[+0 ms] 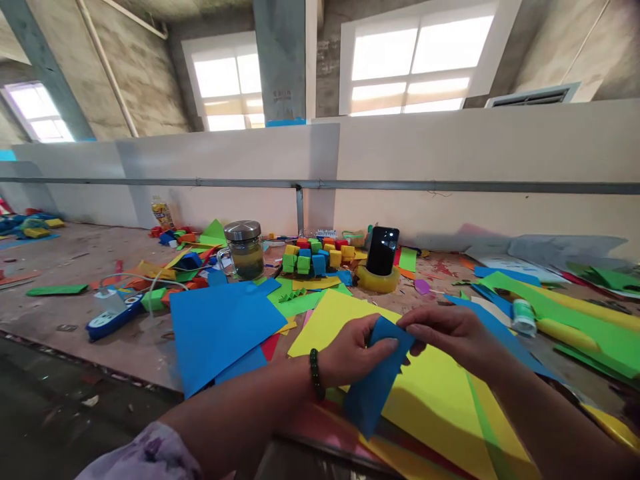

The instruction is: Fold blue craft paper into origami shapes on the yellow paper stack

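The brown worktable (145,353) bears a power strip (114,320) and a lidded mug (247,259); coloured sheets (225,330) overlap in front.

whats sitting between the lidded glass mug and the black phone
In the head view, a cluster of small cubes, in green, yellow, blue, red and orange, sits between the glass mug and the phone.

A clear glass mug (249,260) with a silver metal lid (243,231) stands left of a black smartphone (383,250), propped upright at a round yellow tape roll (379,281). A blue plastic power strip (115,319) lies farther left.
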### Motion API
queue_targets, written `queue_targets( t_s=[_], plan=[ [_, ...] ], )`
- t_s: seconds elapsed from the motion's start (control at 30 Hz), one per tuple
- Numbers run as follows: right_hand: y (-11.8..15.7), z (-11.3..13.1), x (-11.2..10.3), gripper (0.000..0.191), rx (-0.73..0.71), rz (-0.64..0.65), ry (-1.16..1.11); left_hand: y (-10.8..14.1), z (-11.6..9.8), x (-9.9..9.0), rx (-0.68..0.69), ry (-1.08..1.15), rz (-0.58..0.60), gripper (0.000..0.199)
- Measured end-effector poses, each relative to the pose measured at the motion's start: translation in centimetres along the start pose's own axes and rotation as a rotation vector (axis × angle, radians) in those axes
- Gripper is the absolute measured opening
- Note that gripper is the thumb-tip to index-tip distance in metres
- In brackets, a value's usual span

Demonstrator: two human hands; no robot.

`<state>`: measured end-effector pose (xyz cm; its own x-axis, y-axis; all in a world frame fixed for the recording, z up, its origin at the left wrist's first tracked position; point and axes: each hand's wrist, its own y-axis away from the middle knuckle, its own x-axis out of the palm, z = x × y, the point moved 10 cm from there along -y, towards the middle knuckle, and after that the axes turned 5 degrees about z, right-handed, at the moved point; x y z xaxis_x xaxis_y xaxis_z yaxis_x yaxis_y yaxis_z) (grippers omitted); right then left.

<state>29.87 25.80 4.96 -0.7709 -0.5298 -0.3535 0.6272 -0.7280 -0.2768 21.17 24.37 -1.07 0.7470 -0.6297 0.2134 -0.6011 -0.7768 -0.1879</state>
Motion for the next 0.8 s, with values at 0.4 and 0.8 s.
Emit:
queue_targets(
  t_s=[0.4, 0.8],
  plan=[
    [0.1, -1.8, -0.5, 0.025, 0.108, -0.051, -0.092, -0.3, 0.9, -0.3, -0.03, 0.0, -0.008, 0.056],
    [0.4, -1.4, -0.1, 0.035, 0.091, -0.018, 0.005, 0.1, -0.1, -0.2, -0.008, -0.124, 0.003, 0.056]
  ],
)
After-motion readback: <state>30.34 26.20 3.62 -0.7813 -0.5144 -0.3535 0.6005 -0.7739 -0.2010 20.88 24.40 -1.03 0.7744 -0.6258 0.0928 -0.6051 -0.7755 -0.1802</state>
